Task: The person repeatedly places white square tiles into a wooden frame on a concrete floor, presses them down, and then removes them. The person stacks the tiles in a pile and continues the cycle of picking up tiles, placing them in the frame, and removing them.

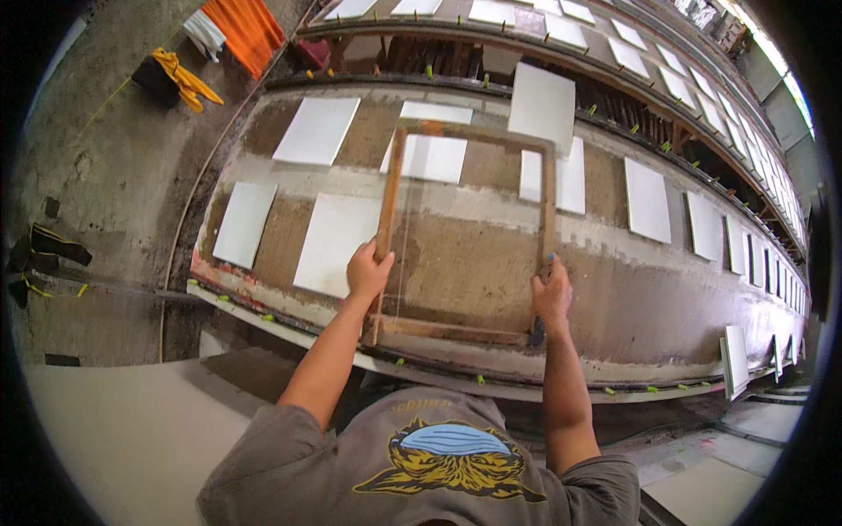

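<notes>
Between my two hands is a wooden screen-printing frame (452, 330), held over the long table (631, 298). My left hand (368, 270) is closed on the frame's left bar, low down. On the opposite bar, my right hand (552, 292) grips at about the same height. The mesh looks see-through, and the brown table surface and white sheets show through it. Just left of my left hand lies a white sheet (330, 241). Another white panel (541, 105) overlaps the frame's far right corner and the table's far edge.
More white sheets lie in rows along the table, among them one at the right (647, 200). Small yellow-green clips (481, 380) line the table's edges. A second long table (491, 31) stands beyond. Orange cloth (246, 35) and yellow cloth (189, 83) hang at the upper left.
</notes>
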Motion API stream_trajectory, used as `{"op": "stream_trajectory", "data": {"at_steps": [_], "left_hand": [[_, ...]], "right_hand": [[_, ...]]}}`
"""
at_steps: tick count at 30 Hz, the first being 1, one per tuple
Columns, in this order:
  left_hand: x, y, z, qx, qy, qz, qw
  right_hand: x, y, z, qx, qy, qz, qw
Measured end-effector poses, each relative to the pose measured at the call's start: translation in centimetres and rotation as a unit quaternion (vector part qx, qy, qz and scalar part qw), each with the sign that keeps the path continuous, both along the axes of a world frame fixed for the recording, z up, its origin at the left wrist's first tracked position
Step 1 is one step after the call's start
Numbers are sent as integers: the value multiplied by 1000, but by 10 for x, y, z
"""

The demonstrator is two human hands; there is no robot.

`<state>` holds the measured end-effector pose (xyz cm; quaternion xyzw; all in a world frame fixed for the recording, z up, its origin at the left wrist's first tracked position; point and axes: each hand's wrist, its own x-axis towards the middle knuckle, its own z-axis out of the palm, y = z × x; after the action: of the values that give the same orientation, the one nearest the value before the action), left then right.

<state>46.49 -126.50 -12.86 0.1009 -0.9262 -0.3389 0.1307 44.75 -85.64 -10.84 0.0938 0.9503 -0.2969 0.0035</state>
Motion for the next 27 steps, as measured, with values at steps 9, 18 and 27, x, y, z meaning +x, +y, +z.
{"op": "stream_trajectory", "data": {"at_steps": [9,18,27], "left_hand": [[9,32,-18,-28,-60,-33,997],[45,42,-28,-15,-65,-19,998],[48,47,-36,-35,-36,-5,999]], "right_hand": [[48,31,-20,51,15,-37,998],[76,37,-31,53,15,-32,998],[75,44,-36,51,22,-25,998]]}}
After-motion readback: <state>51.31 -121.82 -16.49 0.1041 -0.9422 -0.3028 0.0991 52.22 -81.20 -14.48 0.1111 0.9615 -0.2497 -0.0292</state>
